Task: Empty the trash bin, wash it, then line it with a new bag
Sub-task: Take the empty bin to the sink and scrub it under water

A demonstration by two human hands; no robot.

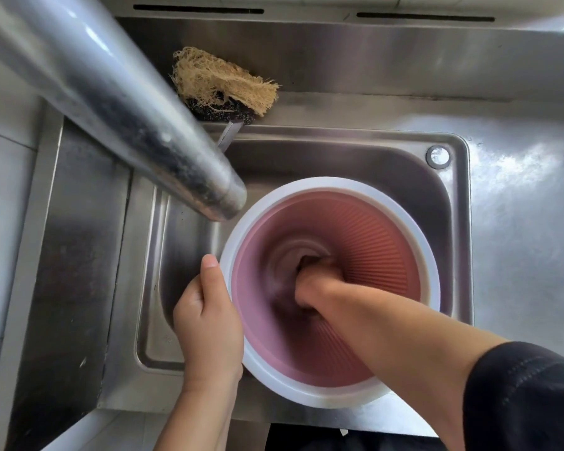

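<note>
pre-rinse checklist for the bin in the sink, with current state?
1. Pink bin sits inside the sink: ok.
2. Left hand grips the white rim to steady the bin: ok.
3. Right hand is deep inside the bin; what it holds is blurred: cannot tell.
4. Bin emptied of trash and old bag: ok, none visible.
5. Faucet spout over the bin opening: not ok, it ends beside the rim.
6. Loofah scrubber within reach on the ledge behind the sink: ok.
</note>
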